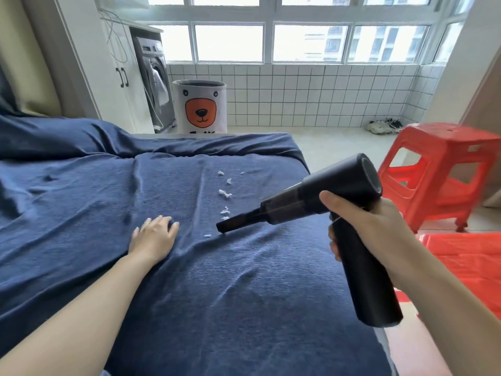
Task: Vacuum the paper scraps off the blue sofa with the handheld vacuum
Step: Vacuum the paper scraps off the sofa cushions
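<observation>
Centrally, the dark blue fabric-covered sofa [189,280] is filling most of the view, its cover lying in shallow wrinkles. The right hand [363,226] is clenching the cylindrical handle of the matte black handheld vacuum [339,196], whose narrow black nozzle [235,222] is pointing down and to the left, its tip touching or almost touching the fabric. The small white paper scraps [225,193] are lying in a loose line on the seat, running from just beside the nozzle tip toward the far edge of the cushion; one white scrap [207,235] is sitting just left of the tip. The left hand [154,234] is resting palm down on the cover, holding nothing, with fingers slightly curled, near the nozzle on its left. Beyond the sofa, a white fabric laundry bin printed with an orange bear face [200,107] is standing beside a grey front-loading washing machine [156,80]. A red plastic stool [433,169] is standing to the right.
</observation>
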### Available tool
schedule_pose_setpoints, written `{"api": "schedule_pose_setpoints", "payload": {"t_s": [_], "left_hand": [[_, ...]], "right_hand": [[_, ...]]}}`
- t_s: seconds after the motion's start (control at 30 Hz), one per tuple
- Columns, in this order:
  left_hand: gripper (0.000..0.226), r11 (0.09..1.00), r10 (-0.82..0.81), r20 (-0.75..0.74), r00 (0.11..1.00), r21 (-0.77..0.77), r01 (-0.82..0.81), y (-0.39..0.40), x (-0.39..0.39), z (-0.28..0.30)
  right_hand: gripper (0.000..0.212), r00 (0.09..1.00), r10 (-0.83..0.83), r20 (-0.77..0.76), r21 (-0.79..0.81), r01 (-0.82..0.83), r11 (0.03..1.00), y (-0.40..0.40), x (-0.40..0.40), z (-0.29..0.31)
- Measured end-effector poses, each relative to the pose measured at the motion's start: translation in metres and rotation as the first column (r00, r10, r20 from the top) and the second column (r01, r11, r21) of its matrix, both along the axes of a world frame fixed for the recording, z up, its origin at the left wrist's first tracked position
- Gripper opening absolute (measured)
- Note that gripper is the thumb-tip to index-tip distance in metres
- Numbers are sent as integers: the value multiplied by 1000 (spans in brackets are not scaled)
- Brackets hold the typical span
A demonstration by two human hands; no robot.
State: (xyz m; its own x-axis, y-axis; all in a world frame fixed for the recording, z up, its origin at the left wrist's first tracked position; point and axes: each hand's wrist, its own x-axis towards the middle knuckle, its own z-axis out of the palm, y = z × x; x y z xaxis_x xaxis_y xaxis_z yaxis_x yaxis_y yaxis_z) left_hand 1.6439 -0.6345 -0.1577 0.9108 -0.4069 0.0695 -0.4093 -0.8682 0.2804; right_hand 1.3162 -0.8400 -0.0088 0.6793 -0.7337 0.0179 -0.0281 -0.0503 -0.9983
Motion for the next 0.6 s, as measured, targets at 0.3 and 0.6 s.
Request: {"api": "schedule_pose_setpoints", "payload": {"t_s": [0.3, 0.6], "left_hand": [[41, 989, -138, -43, 989, 38, 140, -22, -7, 5], [41, 988, -152, -46, 987, 18, 153, -27, -3, 3]], "right_hand": [[35, 998, 57, -37, 8, -56, 998, 0, 16, -1], [36, 999, 28, -47, -52, -31, 998, -1, 23, -6]]}}
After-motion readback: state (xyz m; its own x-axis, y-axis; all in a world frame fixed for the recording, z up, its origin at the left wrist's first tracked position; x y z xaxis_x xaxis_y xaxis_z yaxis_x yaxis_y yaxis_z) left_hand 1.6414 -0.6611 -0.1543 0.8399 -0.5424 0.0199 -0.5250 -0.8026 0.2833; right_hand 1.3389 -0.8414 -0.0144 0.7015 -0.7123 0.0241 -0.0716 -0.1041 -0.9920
